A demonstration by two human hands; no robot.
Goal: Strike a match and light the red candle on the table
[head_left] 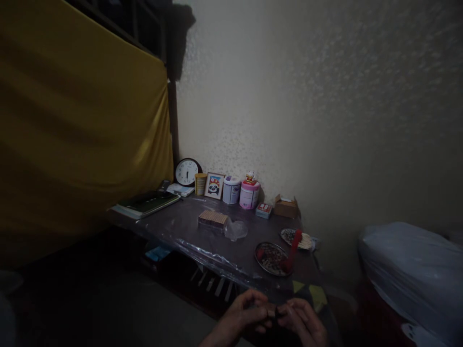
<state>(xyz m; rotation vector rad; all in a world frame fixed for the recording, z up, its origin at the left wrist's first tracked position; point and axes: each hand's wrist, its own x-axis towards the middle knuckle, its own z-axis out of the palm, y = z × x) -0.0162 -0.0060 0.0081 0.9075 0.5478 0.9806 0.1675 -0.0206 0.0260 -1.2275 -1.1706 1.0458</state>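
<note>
Head view: left hand (246, 314) pinches a small brown piece (271, 313) between thumb and fingers, by the near side of the table (162, 219). Right hand (304, 322) has its fingertips bunched at the piece's dark end; too dim from where I'm standing to make out whether they grip it or only touch. So the piece sits between the two hands, clear of the tabletop as far as I can judge. Beyond the right hand: round patterned plate (274, 262), red strip (296, 242) sticking up by its edge. Past that, a second plate (287, 234) with pale sticks (306, 241). Beyond the left hand, farther off: block of thin pieces (213, 220), clear plastic bag (236, 230) against it. Main risk, my read: a drop. Small piece, fingertip hold, poor light; a slip might send it to the floor. Second: a forward reach by the right hand could snag the red strip. Third: the wrinkled plastic cover (206, 250) looks slick; anything set near the edge could slide.
</note>
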